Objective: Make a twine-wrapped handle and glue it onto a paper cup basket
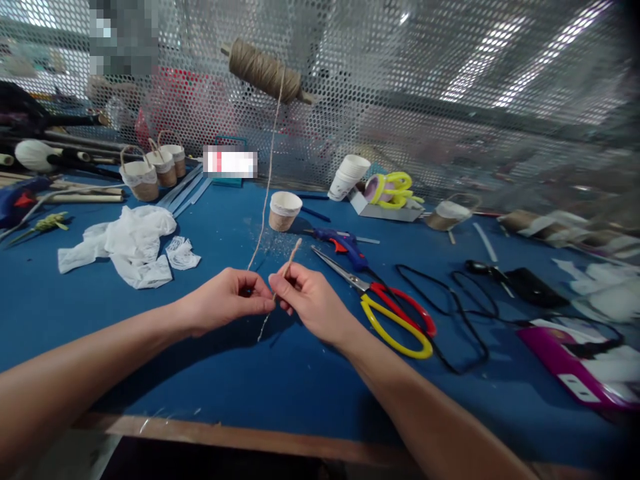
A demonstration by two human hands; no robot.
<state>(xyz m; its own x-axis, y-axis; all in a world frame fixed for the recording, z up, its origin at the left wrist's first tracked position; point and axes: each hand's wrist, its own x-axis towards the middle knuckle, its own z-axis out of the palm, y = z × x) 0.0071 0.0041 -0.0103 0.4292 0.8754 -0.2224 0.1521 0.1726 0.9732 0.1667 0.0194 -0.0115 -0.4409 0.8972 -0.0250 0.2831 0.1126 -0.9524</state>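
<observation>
My left hand (227, 300) is closed in a pinch on a thin jute string (265, 200). That string runs up to a twine spool (265, 70) mounted on the mesh screen. My right hand (307, 300) pinches a short stiff piece of twine (291, 259) that points up and away. The fingertips of both hands almost touch above the blue table (225, 373). A loose thread end hangs down below them.
Scissors with red and yellow handles (393, 310) lie right of my right hand, a blue glue gun (343, 241) behind them. A paper cup (284, 210) stands ahead; white cloth (127, 243) lies left. Small baskets (150, 170), stacked cups (349, 177), black cables (450, 300) and a purple box (575, 363) surround the area.
</observation>
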